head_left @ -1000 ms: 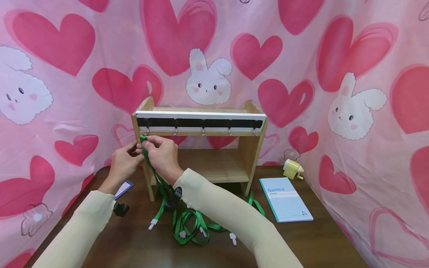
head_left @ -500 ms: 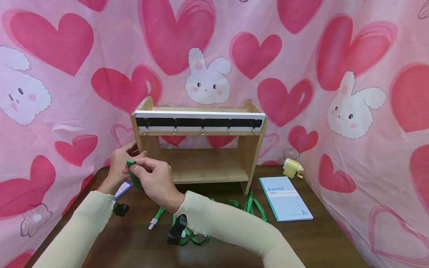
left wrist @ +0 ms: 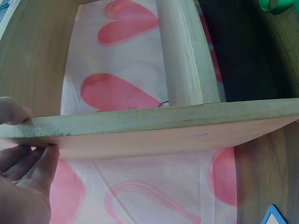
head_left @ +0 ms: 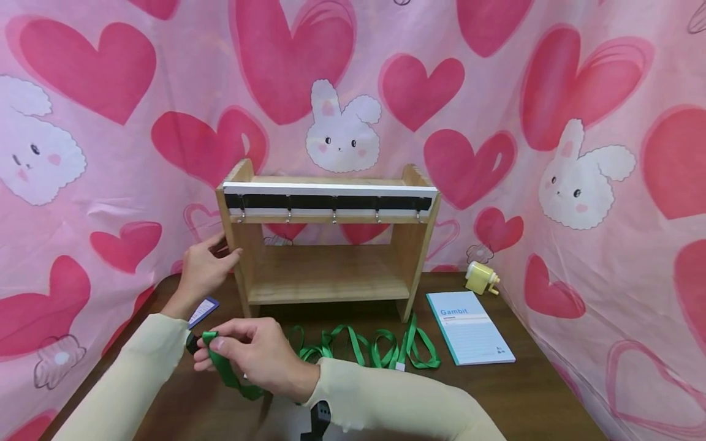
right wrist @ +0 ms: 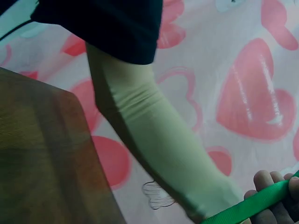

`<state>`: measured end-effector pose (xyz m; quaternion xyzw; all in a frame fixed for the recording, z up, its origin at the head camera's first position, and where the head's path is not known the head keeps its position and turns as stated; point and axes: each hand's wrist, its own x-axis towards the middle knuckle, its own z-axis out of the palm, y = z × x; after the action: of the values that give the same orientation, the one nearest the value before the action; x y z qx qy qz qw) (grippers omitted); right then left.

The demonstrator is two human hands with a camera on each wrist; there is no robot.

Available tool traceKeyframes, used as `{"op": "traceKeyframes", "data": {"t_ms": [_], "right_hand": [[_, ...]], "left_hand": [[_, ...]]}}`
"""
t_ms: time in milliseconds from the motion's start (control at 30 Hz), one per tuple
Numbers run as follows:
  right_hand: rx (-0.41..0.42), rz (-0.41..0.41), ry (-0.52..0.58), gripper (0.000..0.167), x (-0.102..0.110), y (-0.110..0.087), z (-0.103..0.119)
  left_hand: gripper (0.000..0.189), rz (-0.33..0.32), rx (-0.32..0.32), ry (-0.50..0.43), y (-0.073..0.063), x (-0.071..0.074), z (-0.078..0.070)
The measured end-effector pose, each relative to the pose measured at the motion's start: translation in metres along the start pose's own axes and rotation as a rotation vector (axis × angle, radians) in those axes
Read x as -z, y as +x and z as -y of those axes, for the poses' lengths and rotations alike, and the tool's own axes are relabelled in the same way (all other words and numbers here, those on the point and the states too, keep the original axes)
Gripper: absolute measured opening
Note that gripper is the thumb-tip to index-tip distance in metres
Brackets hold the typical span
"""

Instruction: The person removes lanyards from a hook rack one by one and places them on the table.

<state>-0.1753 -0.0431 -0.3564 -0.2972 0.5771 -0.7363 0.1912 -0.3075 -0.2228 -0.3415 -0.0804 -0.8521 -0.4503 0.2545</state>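
A wooden shelf (head_left: 331, 272) stands on the table, with a white-edged black strip of several metal hooks (head_left: 355, 203) across its front. My left hand (head_left: 203, 272) grips the front edge of its left side panel; in the left wrist view the thumb lies on one face of the panel (left wrist: 154, 121) and the fingers on the other. My right hand (head_left: 267, 358) pinches a green lanyard (head_left: 225, 370) in front of the shelf, low over the table. The band (right wrist: 252, 205) runs across the fingers in the right wrist view. The lanyard's lower end is hidden behind the hand.
More green lanyards (head_left: 380, 355) lie looped on the table before the shelf. At right are a Gambit notebook (head_left: 470, 331) and a yellow crank device (head_left: 481, 277). A blue-edged card (head_left: 203, 311) lies behind the left forearm. Pink heart-print cloth (head_left: 342, 55) surrounds the table.
My right hand has come down from the leftmost hook towards the table's front, pulling the green lanyard along. My left hand stays on the side panel.
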Motion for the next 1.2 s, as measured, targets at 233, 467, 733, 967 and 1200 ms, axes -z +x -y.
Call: {"op": "traceKeyframes", "data": {"t_ms": [233, 467, 733, 967, 1200], "right_hand": [[-0.056, -0.002, 0.017, 0.028, 0.010, -0.007, -0.024], [-0.093, -0.071, 0.085, 0.026, 0.022, -0.002, -0.049], [-0.116, -0.203, 0.063, 0.022, 0.047, 0.013, -0.071], [-0.146, -0.370, -0.013, 0.019, 0.065, 0.025, -0.093], [-0.123, -0.488, -0.084, 0.016, 0.075, 0.032, -0.110]], "left_hand": [[0.062, 0.023, 0.019, -0.010, -0.001, 0.000, 0.000], [0.061, 0.011, 0.015, -0.006, 0.000, 0.000, -0.001], [0.061, 0.012, 0.020, -0.005, 0.000, 0.000, 0.000], [0.062, 0.023, 0.038, -0.009, 0.000, 0.000, 0.000], [0.061, 0.014, 0.023, -0.004, 0.001, -0.001, 0.000]]}}
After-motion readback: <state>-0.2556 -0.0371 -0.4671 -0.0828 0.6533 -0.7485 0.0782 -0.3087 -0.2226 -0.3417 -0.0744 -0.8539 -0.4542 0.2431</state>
